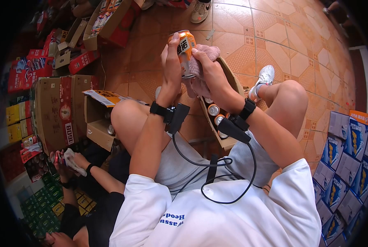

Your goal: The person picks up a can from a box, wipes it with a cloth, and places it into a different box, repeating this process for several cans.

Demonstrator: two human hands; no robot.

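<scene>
An orange and silver can (186,51) is held up in front of me, its top edge away from me. My left hand (172,61) is wrapped round the can's left side. In my right hand (214,72) is a pink cloth (205,55), pressed against the can's right side. Below my right hand stands an open cardboard box (229,142) with several cans (213,109) upright in it. Another open cardboard box (98,133), with cans partly visible inside, is beside my left knee.
Large brown cartons (52,111) and red boxes (27,78) are stacked at the left. Lower left, a co-worker's hands (79,161) hold a cloth and a can. Blue and white packs (342,160) stand at the right. Black cables (254,173) hang from my wrists.
</scene>
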